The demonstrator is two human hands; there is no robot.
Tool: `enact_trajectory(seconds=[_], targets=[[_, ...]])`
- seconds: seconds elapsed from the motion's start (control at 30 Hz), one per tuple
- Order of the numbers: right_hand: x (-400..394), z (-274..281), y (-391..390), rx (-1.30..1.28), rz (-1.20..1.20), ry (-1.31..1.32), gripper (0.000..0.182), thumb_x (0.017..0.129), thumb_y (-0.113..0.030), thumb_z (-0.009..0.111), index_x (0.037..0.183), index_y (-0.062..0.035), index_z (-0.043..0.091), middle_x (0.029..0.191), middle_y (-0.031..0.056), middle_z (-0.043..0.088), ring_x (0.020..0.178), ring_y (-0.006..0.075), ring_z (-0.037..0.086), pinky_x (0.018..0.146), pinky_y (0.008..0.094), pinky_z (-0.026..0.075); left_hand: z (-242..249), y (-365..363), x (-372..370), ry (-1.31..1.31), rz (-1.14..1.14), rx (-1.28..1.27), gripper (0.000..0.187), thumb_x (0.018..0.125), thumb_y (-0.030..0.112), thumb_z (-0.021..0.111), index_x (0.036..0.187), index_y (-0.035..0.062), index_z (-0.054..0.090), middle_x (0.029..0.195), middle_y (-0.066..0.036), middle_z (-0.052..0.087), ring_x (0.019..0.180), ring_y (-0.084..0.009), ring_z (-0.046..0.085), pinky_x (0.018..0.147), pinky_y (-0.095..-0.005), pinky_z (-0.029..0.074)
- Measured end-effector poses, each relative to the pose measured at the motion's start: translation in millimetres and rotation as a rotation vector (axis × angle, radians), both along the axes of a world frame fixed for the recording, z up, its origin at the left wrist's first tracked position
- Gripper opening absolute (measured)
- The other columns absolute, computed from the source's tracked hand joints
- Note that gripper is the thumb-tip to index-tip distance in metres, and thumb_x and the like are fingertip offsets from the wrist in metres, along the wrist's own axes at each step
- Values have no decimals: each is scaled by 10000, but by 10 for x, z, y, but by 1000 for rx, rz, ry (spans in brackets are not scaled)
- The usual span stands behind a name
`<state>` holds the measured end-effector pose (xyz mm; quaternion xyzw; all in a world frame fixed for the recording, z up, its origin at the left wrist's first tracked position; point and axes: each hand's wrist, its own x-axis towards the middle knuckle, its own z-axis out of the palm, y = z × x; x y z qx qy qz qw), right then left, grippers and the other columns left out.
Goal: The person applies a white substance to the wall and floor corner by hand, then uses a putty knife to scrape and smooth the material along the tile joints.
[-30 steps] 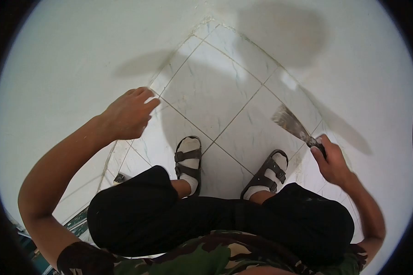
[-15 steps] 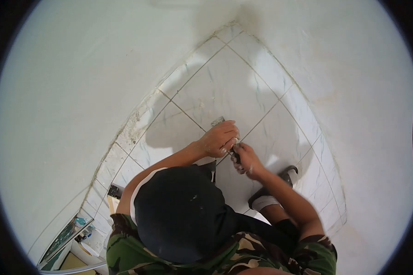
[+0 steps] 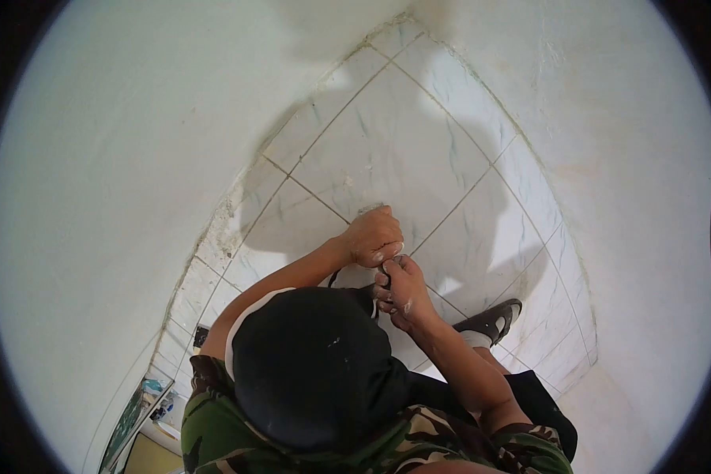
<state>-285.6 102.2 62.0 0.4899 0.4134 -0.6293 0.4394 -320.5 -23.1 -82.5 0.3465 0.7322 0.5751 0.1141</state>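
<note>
My left hand [image 3: 374,238] is closed, with the flat grey end of a tool [image 3: 371,209], looking like a putty knife, showing past its far side. My right hand [image 3: 409,294] touches it from below, its fingers wrapped round a dark handle [image 3: 385,276]. Whether both hands hold one tool or two is hidden by the fingers. White residue marks the fingers. Both hands are above the marbled white floor tiles [image 3: 403,134].
Plain white walls [image 3: 118,158] meet at a corner ahead, with rough grout along the skirting tiles [image 3: 229,209]. A dark shoe [image 3: 494,320] stands at right. A small black object [image 3: 201,336] lies at left. Cluttered items [image 3: 162,407] show at lower left.
My hands have drawn a little to the left, with the right hand lower and its wrist turned. The flat grey end shows less. The shoe has shifted right and down in view.
</note>
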Motion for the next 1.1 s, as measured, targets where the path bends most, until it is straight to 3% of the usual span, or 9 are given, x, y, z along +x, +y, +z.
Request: enact_trajectory(seconds=[0.07, 0.47, 0.67, 1.1], targets=[[74, -225, 15, 72, 39, 167, 99, 1019, -223, 498, 977, -146, 451, 727, -19, 454, 488, 72, 368, 416, 250, 292, -59, -13, -121, 195, 56, -44, 233, 757, 225, 567, 575, 103, 490, 606, -73, 513, 640, -284, 503, 696, -411, 372], [-123, 31, -77, -57, -323, 7, 97, 1017, -177, 488, 983, -129, 411, 751, 22, 450, 511, 84, 350, 418, 235, 276, -3, -1, -236, 61, -1, 42, 239, 748, 246, 556, 581, 90, 485, 603, -91, 472, 642, -296, 491, 700, -428, 374], [-12, -148, 76, -50, -249, 33, 92, 1010, -177, 492, 994, -128, 415, 749, 12, 445, 496, 72, 330, 402, 231, 250, -68, 61, -193, 146, -13, -89, 228, 746, 232, 568, 582, 89, 497, 610, -90, 492, 640, -297, 499, 693, -426, 379], [-24, -216, 169, -160, -207, 72, 119, 1003, -211, 508, 1011, -139, 413, 760, 15, 472, 514, 89, 367, 405, 244, 262, -21, 35, -259, 119, -21, -115, 226, 751, 226, 584, 582, 94, 514, 600, -88, 502, 638, -298, 509, 703, -423, 384]])
